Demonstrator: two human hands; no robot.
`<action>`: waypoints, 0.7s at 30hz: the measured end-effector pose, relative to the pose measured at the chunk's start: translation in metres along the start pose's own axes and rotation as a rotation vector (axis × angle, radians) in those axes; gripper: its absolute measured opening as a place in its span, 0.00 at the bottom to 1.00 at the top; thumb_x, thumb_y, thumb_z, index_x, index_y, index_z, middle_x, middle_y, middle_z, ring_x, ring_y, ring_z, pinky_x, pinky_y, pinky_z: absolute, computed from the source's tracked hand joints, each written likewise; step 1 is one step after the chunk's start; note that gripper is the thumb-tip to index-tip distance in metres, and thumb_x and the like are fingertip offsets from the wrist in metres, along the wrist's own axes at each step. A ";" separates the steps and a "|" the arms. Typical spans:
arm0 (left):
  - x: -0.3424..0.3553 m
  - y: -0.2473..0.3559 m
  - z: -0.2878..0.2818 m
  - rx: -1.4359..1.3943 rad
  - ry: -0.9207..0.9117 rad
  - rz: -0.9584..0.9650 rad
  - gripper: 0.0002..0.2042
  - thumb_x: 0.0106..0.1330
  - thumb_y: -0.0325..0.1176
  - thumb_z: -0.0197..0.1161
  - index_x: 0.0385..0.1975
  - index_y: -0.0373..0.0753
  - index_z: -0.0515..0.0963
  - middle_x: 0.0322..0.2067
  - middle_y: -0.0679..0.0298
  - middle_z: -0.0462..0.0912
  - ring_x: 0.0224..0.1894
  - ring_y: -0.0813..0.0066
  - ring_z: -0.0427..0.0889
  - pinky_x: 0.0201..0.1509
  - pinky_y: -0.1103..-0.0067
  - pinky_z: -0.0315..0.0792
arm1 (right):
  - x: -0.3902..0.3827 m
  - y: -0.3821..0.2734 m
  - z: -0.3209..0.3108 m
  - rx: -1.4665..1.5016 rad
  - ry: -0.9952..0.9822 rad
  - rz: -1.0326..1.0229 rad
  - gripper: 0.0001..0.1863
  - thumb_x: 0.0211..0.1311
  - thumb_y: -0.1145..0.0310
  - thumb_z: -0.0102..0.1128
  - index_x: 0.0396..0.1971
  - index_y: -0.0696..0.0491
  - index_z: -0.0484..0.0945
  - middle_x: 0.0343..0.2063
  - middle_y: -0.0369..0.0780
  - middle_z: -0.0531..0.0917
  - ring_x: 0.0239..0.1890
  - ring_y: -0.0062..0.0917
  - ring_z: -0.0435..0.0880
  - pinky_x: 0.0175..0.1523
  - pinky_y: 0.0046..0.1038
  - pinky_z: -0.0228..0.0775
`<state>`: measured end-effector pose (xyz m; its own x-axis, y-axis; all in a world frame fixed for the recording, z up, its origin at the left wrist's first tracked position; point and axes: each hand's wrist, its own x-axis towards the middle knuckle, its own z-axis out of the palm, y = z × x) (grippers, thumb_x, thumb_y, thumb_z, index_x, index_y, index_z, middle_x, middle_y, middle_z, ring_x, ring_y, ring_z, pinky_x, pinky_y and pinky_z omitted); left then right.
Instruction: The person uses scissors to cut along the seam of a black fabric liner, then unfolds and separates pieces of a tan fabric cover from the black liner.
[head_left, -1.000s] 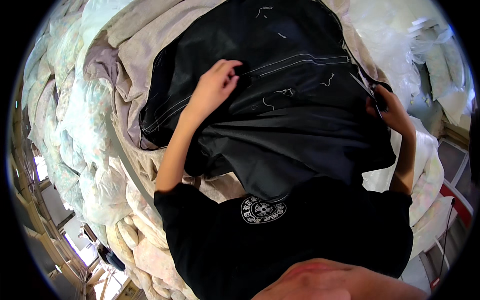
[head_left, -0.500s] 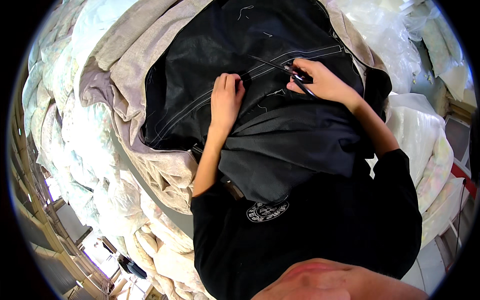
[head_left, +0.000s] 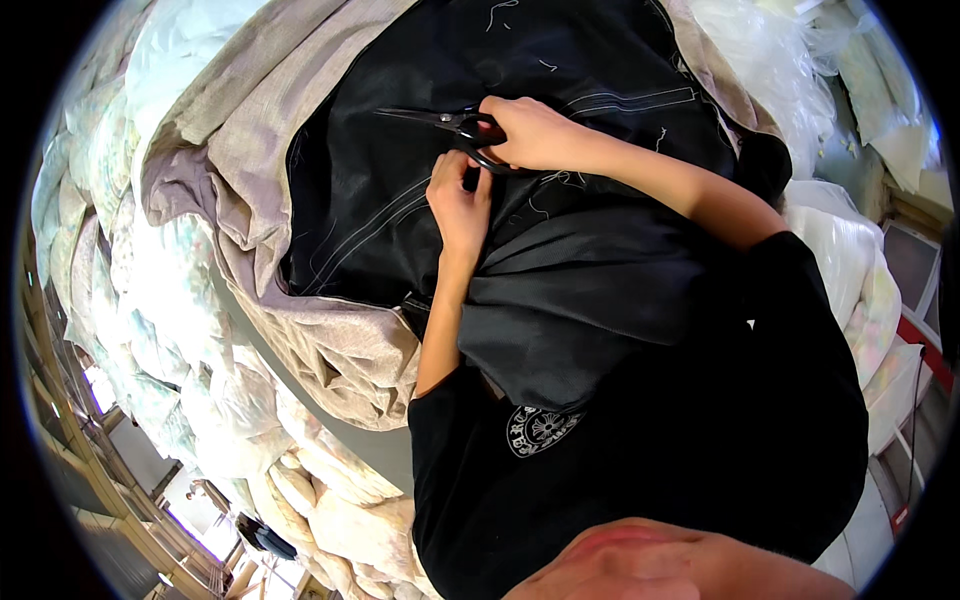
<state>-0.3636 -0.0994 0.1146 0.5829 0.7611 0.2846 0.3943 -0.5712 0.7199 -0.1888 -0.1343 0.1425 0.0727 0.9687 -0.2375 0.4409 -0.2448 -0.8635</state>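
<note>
My right hand (head_left: 535, 137) grips a pair of black-handled scissors (head_left: 446, 119), whose slim dark blades point left, just above a sheet of black fabric (head_left: 390, 155). Close below the handles, my left hand (head_left: 461, 208) is curled, its fingertips pinched together at the fabric's stitched seam. What lies between those fingertips is too small to make out. White double stitching (head_left: 370, 232) crosses the black fabric, and loose white thread ends (head_left: 568, 178) lie by my right wrist. A gathered dark fabric bundle (head_left: 590, 290) is nearest my body.
Beige fabric (head_left: 250, 120) with a zipper edge surrounds the black sheet. Piled stuffed bags in clear plastic (head_left: 190, 300) rise on the left. More plastic-wrapped bags (head_left: 840, 250) stand at the right. A grey surface edge (head_left: 370, 445) shows below the beige fabric.
My right hand has swung left with the scissors, from the right part of the seam to just above my left hand. My left hand has stayed nearly in place.
</note>
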 end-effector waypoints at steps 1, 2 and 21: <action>0.000 -0.002 -0.001 -0.036 0.002 0.037 0.06 0.55 0.19 0.65 0.27 0.31 0.74 0.27 0.55 0.76 0.32 0.56 0.76 0.37 0.70 0.70 | -0.001 0.003 0.001 -0.034 0.004 -0.034 0.19 0.58 0.66 0.68 0.41 0.62 0.71 0.26 0.47 0.84 0.27 0.38 0.85 0.34 0.33 0.75; 0.001 -0.003 -0.001 -0.072 0.002 0.068 0.05 0.55 0.19 0.65 0.28 0.31 0.75 0.27 0.55 0.77 0.32 0.57 0.76 0.37 0.70 0.70 | -0.003 0.006 0.002 -0.030 -0.010 -0.027 0.19 0.58 0.66 0.68 0.41 0.62 0.71 0.26 0.47 0.84 0.27 0.38 0.85 0.34 0.33 0.75; -0.001 -0.004 0.005 0.069 -0.067 0.087 0.07 0.59 0.19 0.65 0.36 0.35 0.79 0.30 0.61 0.74 0.30 0.72 0.74 0.36 0.78 0.70 | -0.076 0.088 -0.110 -0.131 0.579 0.000 0.21 0.49 0.78 0.59 0.47 0.57 0.73 0.39 0.48 0.84 0.44 0.38 0.86 0.48 0.34 0.76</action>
<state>-0.3620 -0.0995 0.1082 0.6624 0.6866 0.2997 0.3866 -0.6559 0.6483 -0.0568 -0.2244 0.1337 0.5325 0.8430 0.0759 0.5451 -0.2729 -0.7927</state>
